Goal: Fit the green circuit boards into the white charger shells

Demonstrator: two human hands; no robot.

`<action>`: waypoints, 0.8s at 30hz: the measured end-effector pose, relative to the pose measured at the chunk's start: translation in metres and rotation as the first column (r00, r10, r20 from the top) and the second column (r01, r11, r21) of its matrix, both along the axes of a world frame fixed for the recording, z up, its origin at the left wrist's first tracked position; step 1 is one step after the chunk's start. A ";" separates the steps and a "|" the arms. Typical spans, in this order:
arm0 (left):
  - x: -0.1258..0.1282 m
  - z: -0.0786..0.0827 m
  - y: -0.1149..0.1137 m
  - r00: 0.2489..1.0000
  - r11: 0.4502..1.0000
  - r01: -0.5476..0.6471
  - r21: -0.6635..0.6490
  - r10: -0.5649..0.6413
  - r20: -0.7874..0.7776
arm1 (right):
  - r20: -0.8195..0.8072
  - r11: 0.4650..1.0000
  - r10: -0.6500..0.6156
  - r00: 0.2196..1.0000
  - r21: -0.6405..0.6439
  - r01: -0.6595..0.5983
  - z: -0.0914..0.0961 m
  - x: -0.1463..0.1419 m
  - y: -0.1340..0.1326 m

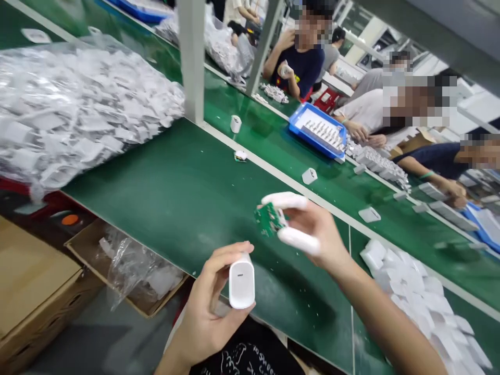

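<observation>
My left hand (213, 307) is closed round a white plastic charger housing (242, 286), whose hollow end with a small slot inside faces me. White finger cots cover the thumb and a finger of my right hand (308, 224). Between those fingertips is a small green circuit board (269, 220) with a whitish part at its edge. The board is held above and to the right of the housing, apart from it. Under both hands lies the green work surface (156, 192).
A plastic bag of white housings (86, 104) lies at left, a pile of white pieces (422, 302) at right. Single housings (310, 176) sit on the green belt (269, 140). A grey post (191, 62) rises ahead. Several people work across, near a blue tray (318, 130).
</observation>
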State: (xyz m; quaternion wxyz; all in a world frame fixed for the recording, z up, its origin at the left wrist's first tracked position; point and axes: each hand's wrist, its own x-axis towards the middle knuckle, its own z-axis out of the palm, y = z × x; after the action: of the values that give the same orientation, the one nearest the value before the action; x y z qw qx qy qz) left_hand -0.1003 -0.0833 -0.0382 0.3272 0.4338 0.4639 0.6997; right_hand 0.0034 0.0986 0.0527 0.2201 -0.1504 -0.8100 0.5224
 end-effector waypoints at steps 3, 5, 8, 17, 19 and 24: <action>0.013 0.006 0.007 0.996 0.995 0.088 0.038 -0.088 -0.015 | -0.192 0.996 -0.094 0.977 -0.008 0.094 0.017 0.052 -0.045; 0.023 0.010 0.011 0.989 0.989 0.144 0.041 -0.142 -0.040 | -0.257 0.979 -0.134 0.957 0.117 0.168 0.017 0.070 -0.069; 0.037 0.018 0.013 0.978 0.980 0.199 0.010 -0.198 -0.067 | -0.286 0.936 -0.219 0.933 0.209 0.284 0.008 0.087 -0.090; 0.070 0.036 0.018 0.974 0.989 0.149 0.000 -0.147 -0.172 | -0.208 0.853 -0.380 0.901 0.299 0.429 -0.019 0.122 -0.110; 0.076 0.039 0.020 0.974 0.992 0.122 -0.013 -0.123 -0.191 | -0.268 0.834 -0.356 0.895 0.341 0.433 -0.021 0.123 -0.108; 0.080 0.043 0.023 0.958 0.989 0.142 -0.045 -0.149 -0.246 | -0.262 0.838 -0.330 0.907 0.361 0.409 -0.020 0.127 -0.102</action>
State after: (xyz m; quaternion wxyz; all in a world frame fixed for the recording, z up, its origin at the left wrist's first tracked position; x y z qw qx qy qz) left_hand -0.0204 -0.0599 0.0049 0.3228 0.5465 0.4773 0.6077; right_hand 0.1300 -0.0033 0.0323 0.4194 -0.2049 -0.8315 0.3012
